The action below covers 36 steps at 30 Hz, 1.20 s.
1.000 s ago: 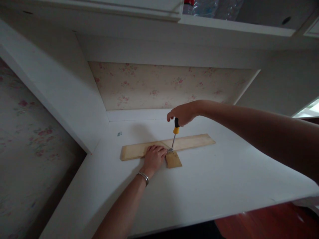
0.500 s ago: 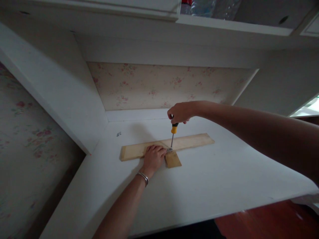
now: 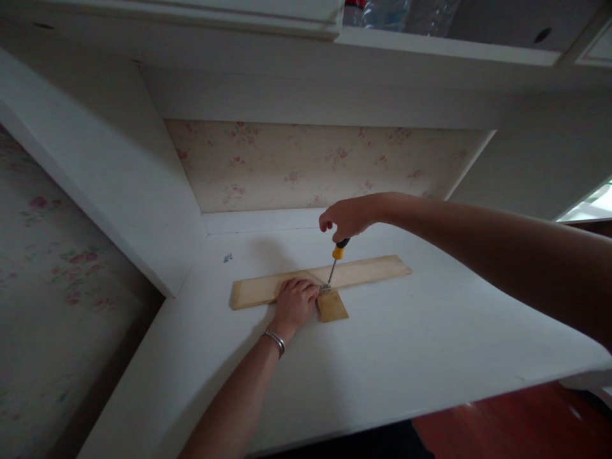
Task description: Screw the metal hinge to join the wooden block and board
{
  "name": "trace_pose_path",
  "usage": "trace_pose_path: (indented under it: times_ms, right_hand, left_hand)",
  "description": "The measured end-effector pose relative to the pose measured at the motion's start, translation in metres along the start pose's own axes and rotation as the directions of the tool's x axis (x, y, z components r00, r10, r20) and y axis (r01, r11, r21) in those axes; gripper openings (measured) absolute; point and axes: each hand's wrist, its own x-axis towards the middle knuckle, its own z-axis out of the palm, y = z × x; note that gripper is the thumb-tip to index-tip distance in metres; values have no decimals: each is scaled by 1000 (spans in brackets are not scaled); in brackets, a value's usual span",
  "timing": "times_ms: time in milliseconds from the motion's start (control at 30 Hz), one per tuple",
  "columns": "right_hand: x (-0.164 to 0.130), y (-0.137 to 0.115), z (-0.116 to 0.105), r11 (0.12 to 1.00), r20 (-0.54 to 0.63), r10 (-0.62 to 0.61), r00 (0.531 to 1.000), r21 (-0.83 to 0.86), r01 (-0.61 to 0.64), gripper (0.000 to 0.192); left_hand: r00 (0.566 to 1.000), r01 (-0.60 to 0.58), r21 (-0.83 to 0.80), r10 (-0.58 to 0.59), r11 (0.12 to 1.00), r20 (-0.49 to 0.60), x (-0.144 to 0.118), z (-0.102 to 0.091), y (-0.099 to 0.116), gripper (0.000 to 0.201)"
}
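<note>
A long pale wooden board [image 3: 368, 271] lies on the white desktop, with a small square wood piece [image 3: 333, 306] against its near side. A small metal hinge [image 3: 324, 288] spans the joint between them. My left hand [image 3: 296, 305] presses on the board just left of the hinge, fingers bent together over the wood; the thumb is partly hidden. Above, my right hand [image 3: 351, 218] holds the black end of a yellow-and-black screwdriver [image 3: 338, 252], its forefinger lifted away from the handle. The screwdriver leans to the right, its tip down at the hinge. Any screw there is too small to make out.
A white side panel [image 3: 119, 166] rises at the left, and a floral-papered back wall [image 3: 291, 166] stands behind the desktop [image 3: 406, 357]. Overhead, a shelf [image 3: 449, 50] holds plastic bottles [image 3: 386, 14]. Small dark marks [image 3: 228, 258] show on the desktop near the back left.
The screwdriver has tipped from nearly upright to leaning right. My right hand's fingers have loosened and shifted around the handle. My left hand and the wood have stayed put.
</note>
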Motion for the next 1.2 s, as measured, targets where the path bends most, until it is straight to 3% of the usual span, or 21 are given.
trace_pose_path:
  times_ms: [67,133,267,367,433,533,633,867,1033,1200]
  right_hand:
    - [-2,0,1,997,-21,-75,997,-6,75,65]
    - [-2,-3,2,998,-21,-63,998,22,64,71]
    - [1,-6,5,995,18,61,998,76,-62,54]
    - [2,-5,6,998,19,43,999,43,-44,35]
    - [0,-2,7,999,-39,-19,999,30,21,28]
    - [-8,2,7,992,-122,-127,984,0,128,34]
    - [-17,8,6,979,-139,-202,970,12,205,34]
    - [-41,37,12,973,-324,-137,936,133,189,35]
    - [-66,62,38,962,-440,-48,897,223,161,30]
    - [-93,86,95,841,-490,72,869,498,211,25]
  left_hand:
    - [1000,-4,0,4,1000,4,0,0,0,21]
    - [1000,-7,0,7,1000,8,0,0,-1,21]
    - [1000,-8,1,8,1000,14,0,1,-1,22]
    - [1000,1,2,-1,1000,14,0,0,1,23]
    - [1000,6,2,-6,1000,17,1,-2,3,23]
    - [999,13,3,-13,1000,33,4,-5,8,25]
    - [998,14,8,-15,1000,56,9,-8,11,26]
    - [993,-41,88,31,995,117,28,-14,15,29]
    - [955,-211,91,185,973,233,49,-16,18,21]
    - [865,-397,93,339,913,371,71,-17,14,17]
